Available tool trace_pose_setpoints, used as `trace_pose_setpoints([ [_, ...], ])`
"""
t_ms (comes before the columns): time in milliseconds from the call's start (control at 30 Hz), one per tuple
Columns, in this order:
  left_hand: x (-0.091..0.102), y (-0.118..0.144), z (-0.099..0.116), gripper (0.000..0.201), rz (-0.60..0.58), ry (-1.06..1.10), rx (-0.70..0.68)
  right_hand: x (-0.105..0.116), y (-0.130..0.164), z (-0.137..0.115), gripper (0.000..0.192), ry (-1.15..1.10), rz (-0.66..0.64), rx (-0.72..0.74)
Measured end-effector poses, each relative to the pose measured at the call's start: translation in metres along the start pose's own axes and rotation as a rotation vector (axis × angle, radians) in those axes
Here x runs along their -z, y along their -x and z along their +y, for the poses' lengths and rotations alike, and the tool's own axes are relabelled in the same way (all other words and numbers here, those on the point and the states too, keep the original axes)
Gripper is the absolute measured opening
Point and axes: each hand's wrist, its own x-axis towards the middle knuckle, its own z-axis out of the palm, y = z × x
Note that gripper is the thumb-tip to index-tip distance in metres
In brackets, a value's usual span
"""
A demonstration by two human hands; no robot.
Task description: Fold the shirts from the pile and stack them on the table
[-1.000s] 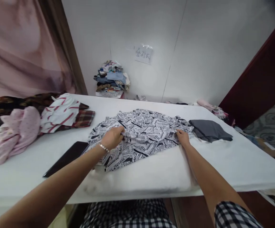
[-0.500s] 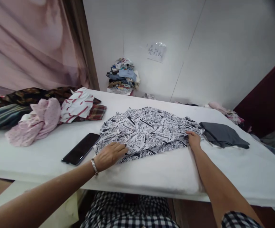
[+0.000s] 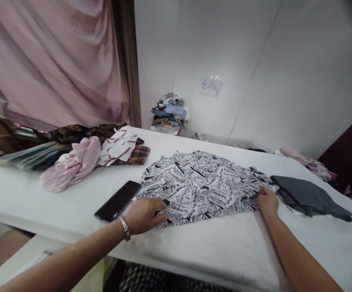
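A white shirt with black newspaper print lies spread and wrinkled on the white table. At its near left corner, my left hand rests on the fabric, open, with thumb and fingers apart. My right hand is closed on the shirt's right edge, pinching the cloth between thumb and fingers. A black phone lies flat just left of the shirt, close to my left hand. Beyond my right hand is a folded dark grey garment, almost touching the shirt.
Loose clothes sit at the table's left: a pink dotted garment, a red-striped white one and a plaid one. Behind the table rises a clothes pile. A paper sign hangs on the wall.
The camera view has shifted, so everything appears farther right and lower. The thumb of my left hand now stands apart from its fingers. My right hand keeps hold of the shirt's edge.
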Motion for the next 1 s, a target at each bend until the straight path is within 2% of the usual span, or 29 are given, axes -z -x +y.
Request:
trace_pose_setpoints([
  [100,0.014,-0.022,-0.013,0.028,0.004,0.073,0.108,-0.004,0.001,-0.021,0.051,-0.069,0.094,0.271],
  [167,0.018,-0.047,-0.028,0.028,0.058,0.093,0.199,-0.011,0.007,-0.044,0.048,-0.123,0.03,0.466],
  [233,0.019,-0.077,-0.047,0.029,0.076,0.085,0.33,-0.023,0.018,-0.067,0.051,-0.077,-0.149,0.582],
  [333,0.013,-0.123,-0.08,0.032,0.053,0.025,0.535,-0.043,0.042,-0.087,0.058,0.176,-0.483,0.588],
  [400,0.008,-0.15,-0.1,0.036,0.042,-0.004,0.623,-0.054,0.055,-0.087,0.061,0.329,-0.616,0.566],
  [433,0.005,-0.162,-0.108,0.038,0.039,-0.012,0.649,-0.058,0.06,-0.085,0.062,0.373,-0.639,0.563],
  [567,-0.006,-0.205,-0.128,0.045,0.022,-0.022,0.726,-0.064,0.065,-0.074,0.063,0.392,-0.621,0.578],
  [767,-0.027,-0.264,-0.131,0.056,-0.015,-0.002,0.748,-0.072,0.061,-0.063,0.056,0.19,-0.511,0.589],
  [900,-0.039,-0.288,-0.131,0.047,-0.074,0.012,0.702,-0.07,0.062,-0.063,0.056,0.189,-0.525,0.578],
  [1000,-0.039,-0.293,-0.135,0.038,-0.125,0.029,0.674,-0.066,0.064,-0.068,0.061,0.262,-0.56,0.59],
])
